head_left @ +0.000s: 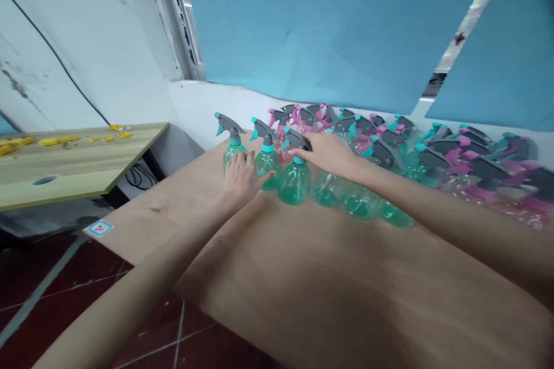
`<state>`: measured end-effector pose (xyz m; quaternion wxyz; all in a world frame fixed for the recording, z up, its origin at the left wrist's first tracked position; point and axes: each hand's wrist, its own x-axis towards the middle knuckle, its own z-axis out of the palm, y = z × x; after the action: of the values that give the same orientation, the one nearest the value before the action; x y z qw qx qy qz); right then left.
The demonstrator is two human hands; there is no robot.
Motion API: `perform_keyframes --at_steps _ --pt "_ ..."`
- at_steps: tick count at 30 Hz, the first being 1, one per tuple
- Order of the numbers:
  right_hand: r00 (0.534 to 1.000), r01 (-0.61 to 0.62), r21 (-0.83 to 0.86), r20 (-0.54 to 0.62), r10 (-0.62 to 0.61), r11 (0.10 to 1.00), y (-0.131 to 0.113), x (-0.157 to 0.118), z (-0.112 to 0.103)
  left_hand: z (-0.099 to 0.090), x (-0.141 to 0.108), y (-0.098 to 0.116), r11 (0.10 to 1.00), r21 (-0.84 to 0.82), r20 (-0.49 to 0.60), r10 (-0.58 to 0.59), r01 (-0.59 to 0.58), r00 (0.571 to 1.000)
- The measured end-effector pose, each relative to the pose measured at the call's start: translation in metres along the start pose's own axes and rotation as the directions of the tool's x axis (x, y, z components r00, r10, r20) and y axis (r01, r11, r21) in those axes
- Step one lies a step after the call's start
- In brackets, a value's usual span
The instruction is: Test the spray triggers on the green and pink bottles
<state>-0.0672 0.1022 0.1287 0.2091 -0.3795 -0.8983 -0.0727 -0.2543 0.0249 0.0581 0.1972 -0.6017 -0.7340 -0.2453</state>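
Note:
My right hand (331, 152) reaches in from the right and closes around the neck of a green spray bottle (294, 184), just under its grey trigger head. The bottle stands upright on the wooden table. My left hand (242, 175) is in front of the leftmost green spray bottle (234, 152), thumb spread toward a second green bottle (270, 167). Its fingers are against or just before the leftmost bottle; I cannot tell if they touch. More clear green bottles (361, 201) stand in a row below my right forearm, which partly hides them.
Behind stand several pink and green spray bottles (467, 172), crowded against the wall. The brown table (277, 276) has a small label (100, 228) at its left corner. A second table (64, 167) at left holds yellow pieces (56, 141). Blue sheeting (337, 28) covers the window.

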Motion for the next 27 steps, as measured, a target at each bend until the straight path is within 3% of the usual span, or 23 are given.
perform_keyframes --at_steps 6,10,12,15,22,27 --pt "0.999 0.04 0.118 0.028 -0.044 0.992 0.003 -0.027 -0.008 -0.019 -0.048 0.019 0.991 -0.119 -0.008 0.055 -0.056 0.998" --pt "0.998 0.06 0.207 0.014 -0.064 0.976 0.008 -0.057 -0.019 -0.028 -0.087 0.046 0.951 -0.263 0.081 0.189 -0.162 0.979" --pt "0.998 0.059 0.268 0.007 -0.064 0.962 0.012 -0.076 -0.025 -0.032 -0.1 0.064 0.93 -0.341 0.147 0.195 -0.135 0.97" --pt "0.996 0.083 0.342 -0.022 -0.081 0.936 0.02 -0.108 -0.034 -0.039 -0.111 0.091 0.893 -0.429 0.237 0.259 -0.138 0.936" --pt "0.994 0.096 0.504 -0.088 -0.06 0.859 0.059 -0.182 -0.052 -0.041 -0.126 0.157 0.806 -0.579 0.308 0.353 -0.121 0.884" --pt "0.999 -0.049 0.74 0.019 0.051 0.671 0.103 -0.227 -0.056 -0.021 -0.131 0.211 0.655 -0.741 0.276 0.497 -0.147 0.823"
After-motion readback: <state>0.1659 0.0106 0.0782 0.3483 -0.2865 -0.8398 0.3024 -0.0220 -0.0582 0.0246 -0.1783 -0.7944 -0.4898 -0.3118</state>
